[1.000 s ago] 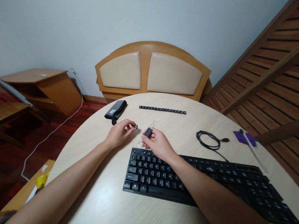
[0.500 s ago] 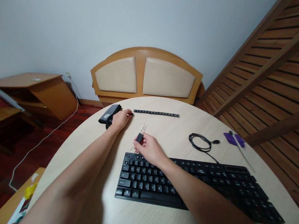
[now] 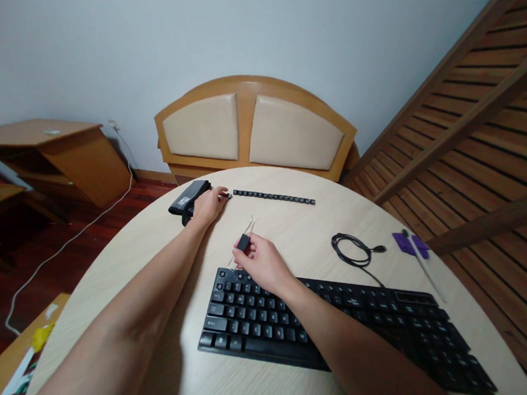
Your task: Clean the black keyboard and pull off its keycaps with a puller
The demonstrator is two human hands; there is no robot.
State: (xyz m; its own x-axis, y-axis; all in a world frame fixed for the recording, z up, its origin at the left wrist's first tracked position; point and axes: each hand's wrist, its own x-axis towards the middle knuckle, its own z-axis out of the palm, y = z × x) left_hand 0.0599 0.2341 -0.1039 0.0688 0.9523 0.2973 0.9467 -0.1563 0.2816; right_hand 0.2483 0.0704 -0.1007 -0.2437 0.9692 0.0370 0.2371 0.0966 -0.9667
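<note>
My left hand (image 3: 209, 204) lies low over the far left of the table, its fingers stretched out and apart. A small black keycap (image 3: 230, 196) sits at its fingertips, at the left end of a straight row of black keycaps (image 3: 275, 196). In my right hand (image 3: 263, 259) is a keycap puller (image 3: 243, 242) with a black plastic body, pinched between thumb and fingers, its thin wire prongs pointing away from me. Below that hand lies the black keyboard (image 3: 258, 329), with bare key positions along its upper left row. My right forearm crosses over the keyboard and hides part of it.
Beside my left hand rests a dark, flat case-like object (image 3: 190, 197) with a pale label. A coiled black cable (image 3: 352, 250) lies behind the keyboard. Further right are a purple cloth (image 3: 404, 244) and a pale stick (image 3: 423, 266). A padded wooden headboard (image 3: 257, 86) stands beyond the table.
My left fingers have loosened and drawn slightly back from the keycap, which now sits nearer the row. My right hand keeps the puller in nearly the same place. The view has shifted a little.
</note>
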